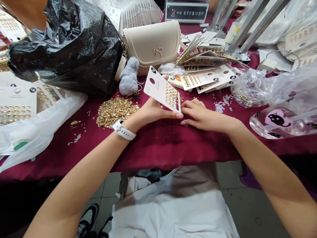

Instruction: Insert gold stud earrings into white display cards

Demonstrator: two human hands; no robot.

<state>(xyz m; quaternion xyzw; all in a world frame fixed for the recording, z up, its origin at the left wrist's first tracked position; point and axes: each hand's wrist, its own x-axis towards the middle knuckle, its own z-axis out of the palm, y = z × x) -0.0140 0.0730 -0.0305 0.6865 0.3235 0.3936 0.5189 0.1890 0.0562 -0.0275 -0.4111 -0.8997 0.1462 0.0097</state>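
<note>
Bare forearms point(81, 175) cross the maroon cloth surface point(158, 150); above it, fingers of the left hand point(153, 111) pinch a stiff white card point(158, 88) of gold studs point(170, 96). Whether the right hand point(201, 115) has its fingers gripping anything, I cannot tell. Behind, a sign point(187, 12) reads "电子计重/计数秤".

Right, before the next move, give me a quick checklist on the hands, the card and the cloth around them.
1. Pale card gripped by the left hand: ok, held tilted.
2. Piece in the right hand's fingers: cannot tell; the detail is too small to make out.
3. Heap of gold pieces within reach: seems ok, it lies beside the left wrist.
4. Red cloth free of stray bits: not ok, white bits are scattered right of the right hand.
5. Other cards neatly stacked: not ok, they overlap at differing angles.
</note>
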